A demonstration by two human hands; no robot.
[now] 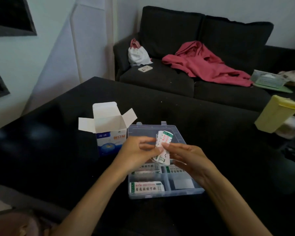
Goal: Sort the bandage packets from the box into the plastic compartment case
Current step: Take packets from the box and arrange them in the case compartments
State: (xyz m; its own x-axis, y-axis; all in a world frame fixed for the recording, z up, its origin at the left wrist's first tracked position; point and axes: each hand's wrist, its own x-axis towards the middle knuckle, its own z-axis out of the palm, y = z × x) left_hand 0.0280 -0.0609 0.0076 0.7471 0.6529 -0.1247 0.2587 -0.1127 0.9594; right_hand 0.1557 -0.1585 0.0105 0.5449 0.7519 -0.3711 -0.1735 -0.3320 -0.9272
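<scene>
Both hands meet over the middle of the case, sharing one bundle. The left hand [138, 150] curls its fingers and thumb round a fanned stack of bandage packets [163, 145], holding it from the left edge; the right hand [187, 155] pinches the same stack from the right, thumb tip on the uppermost packet, its other fingers loosely extended below. The stack stands roughly upright, its long axis running from near to far and leaning slightly right, and it hangs above the plastic compartment case [182, 193] without touching it. Directly beneath and toward the person lie the compartments: the near-left one holds a packet pile [147, 186] lying with its long axis left to right; two filled cells sit just behind it, partly hidden by the wrists; the near-right compartment [183, 183] shows no packets. That vacant cell lies below and nearer the right hand, so a packet drawn off would probably need turning a quarter to lie crosswise. The opened box [109, 132] stands just left of the case, flaps up, its inside not visible. All rests on a dark table [41, 150]; a sofa [177, 79] stands beyond.
</scene>
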